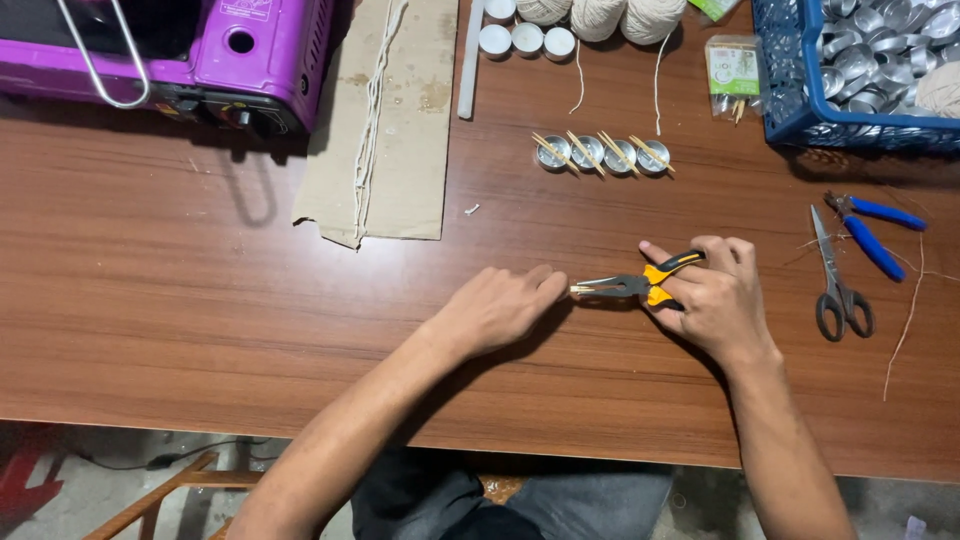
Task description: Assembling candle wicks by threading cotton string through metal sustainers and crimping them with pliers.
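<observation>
My right hand [712, 292] grips the yellow-and-black handles of a pair of pliers [630, 286], whose jaws point left just above the brown table [200, 300]. My left hand [497, 308] rests on the table with its fingers bunched right at the plier tips; whatever is pinched there is too small to see. Beyond the hands, a row of several small metal cups [603, 154] stands with thin wooden sticks laid across their rims.
Grey scissors [836, 282] and blue-handled pliers [872, 228] lie to the right. At the back right stands a blue crate [790, 100] of metal cups. A purple portable stove [200, 60], a cardboard sheet [400, 130] with string, white candles [526, 38] and twine balls [598, 14] sit behind.
</observation>
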